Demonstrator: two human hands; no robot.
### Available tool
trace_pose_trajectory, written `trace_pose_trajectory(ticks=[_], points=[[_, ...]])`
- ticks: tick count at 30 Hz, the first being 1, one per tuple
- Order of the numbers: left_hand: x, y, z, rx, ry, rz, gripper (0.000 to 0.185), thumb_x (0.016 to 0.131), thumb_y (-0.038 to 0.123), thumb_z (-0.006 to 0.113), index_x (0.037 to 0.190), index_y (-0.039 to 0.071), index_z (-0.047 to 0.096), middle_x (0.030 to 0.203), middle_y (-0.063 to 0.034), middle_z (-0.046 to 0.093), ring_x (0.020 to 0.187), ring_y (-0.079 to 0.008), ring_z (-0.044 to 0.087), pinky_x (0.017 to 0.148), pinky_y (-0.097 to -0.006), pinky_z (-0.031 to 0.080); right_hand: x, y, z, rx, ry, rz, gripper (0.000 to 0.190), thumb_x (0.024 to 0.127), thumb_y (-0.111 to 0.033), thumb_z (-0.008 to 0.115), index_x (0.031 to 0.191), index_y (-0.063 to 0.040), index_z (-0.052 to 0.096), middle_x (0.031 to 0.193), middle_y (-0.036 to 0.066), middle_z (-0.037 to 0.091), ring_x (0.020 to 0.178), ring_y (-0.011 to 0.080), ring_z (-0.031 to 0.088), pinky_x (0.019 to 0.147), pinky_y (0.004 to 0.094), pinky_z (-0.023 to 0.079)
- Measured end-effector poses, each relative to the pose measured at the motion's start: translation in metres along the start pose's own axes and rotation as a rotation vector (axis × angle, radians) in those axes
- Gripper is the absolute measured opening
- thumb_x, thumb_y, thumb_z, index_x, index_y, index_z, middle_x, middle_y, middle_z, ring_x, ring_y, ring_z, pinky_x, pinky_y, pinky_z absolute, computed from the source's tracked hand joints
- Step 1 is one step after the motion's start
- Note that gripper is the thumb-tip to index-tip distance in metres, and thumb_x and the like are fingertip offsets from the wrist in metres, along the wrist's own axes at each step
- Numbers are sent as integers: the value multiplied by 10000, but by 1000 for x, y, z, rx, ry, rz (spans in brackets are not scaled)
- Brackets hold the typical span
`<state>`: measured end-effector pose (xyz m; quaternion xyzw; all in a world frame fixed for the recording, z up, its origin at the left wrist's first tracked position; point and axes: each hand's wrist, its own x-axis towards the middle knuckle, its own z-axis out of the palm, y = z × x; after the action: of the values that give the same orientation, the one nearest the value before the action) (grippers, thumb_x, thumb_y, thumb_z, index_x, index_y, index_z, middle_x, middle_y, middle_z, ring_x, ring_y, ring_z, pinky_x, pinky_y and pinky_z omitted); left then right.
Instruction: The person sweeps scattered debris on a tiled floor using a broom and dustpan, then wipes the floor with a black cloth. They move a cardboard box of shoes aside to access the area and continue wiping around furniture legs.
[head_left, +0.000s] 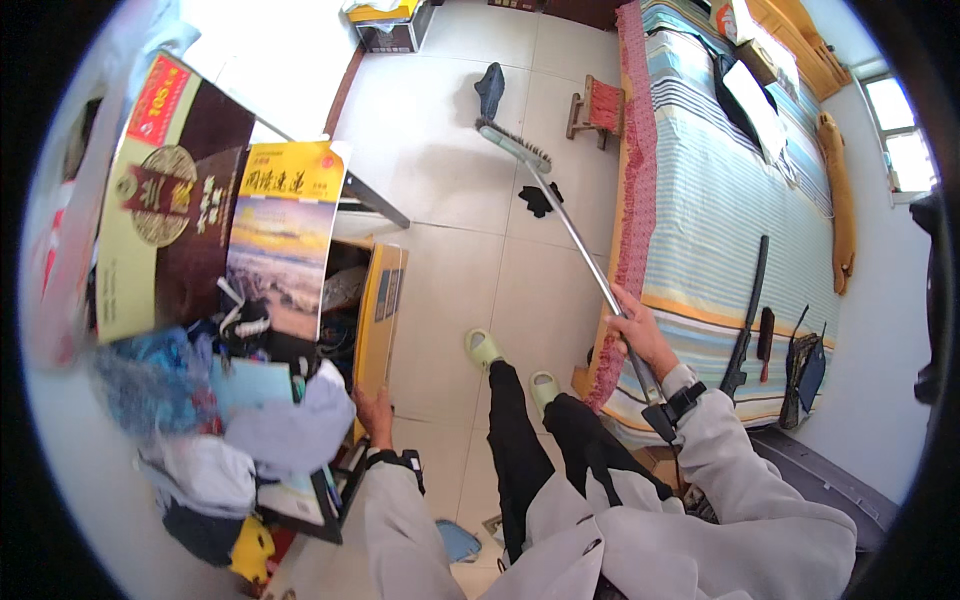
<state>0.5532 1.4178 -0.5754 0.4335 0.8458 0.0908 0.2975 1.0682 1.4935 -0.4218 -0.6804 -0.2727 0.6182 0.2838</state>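
My right hand (637, 330) is closed around the metal pole of a long-handled brush (585, 255). The pole slants up and left to a pale brush head (517, 148) with dark bristles. Just beyond that head, on the tiled floor, is a dark blue shark-shaped slipper (490, 88). A crumpled black item (540, 199) lies near the pole. My left hand (373, 414) grips the near end of an open yellow cardboard box (380, 300), some fingers hidden. Dark items show inside the box.
A striped bed (735, 247) with a red fringed edge runs along the right, a small folding stool (602, 105) beside it. At left are a yellow-covered magazine (289, 225), a printed carton (169, 187) and piled clothes (292, 427). A blue item (457, 541) lies near my feet.
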Motion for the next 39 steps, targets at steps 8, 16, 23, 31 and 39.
trace_pose_trajectory(ticks=[8, 16, 23, 31, 39], points=[[93, -30, 28, 235, 39, -10, 760, 757, 290, 750, 1352, -84, 460, 1363, -296, 499, 1300, -422, 457, 1103, -450, 368, 113, -13, 6, 50, 164, 21, 741, 872, -56, 621, 1540, -85, 302, 663, 2, 505, 431, 88, 468, 397, 260, 394], [131, -61, 67, 112, -86, -33, 393, 805, 215, 713, 1101, -23, 610, 1012, -243, 670, 938, -447, 632, 823, -485, 513, 151, 2, -22, -397, 59, -40, 746, 856, -39, 631, 1536, -92, 327, 696, 18, 521, 442, 95, 476, 411, 263, 398], [105, -22, 94, 472, 55, 42, 112, 868, 105, 598, 928, 17, 630, 902, -238, 662, 868, -426, 646, 726, -520, 515, 138, -48, -87, -609, -114, 183, 749, 851, -59, 632, 1538, -165, 354, 734, -6, 542, 435, 69, 440, 418, 248, 378], [14, 44, 180, 548, -84, 112, 134, 884, 122, 548, 907, 8, 614, 869, -202, 654, 787, -384, 663, 672, -492, 534, 141, -74, -119, -617, -180, 201, 760, 843, -33, 598, 1544, -173, 342, 681, -46, 501, 423, 47, 409, 394, 228, 355], [-172, 85, 247, 253, -234, -104, 187, 876, 180, 589, 997, 41, 619, 966, -201, 651, 856, -405, 659, 744, -508, 533, 107, -69, -140, -716, -204, 215, 765, 826, -23, 575, 1544, -117, 325, 566, -68, 440, 385, 49, 404, 375, 220, 348]])
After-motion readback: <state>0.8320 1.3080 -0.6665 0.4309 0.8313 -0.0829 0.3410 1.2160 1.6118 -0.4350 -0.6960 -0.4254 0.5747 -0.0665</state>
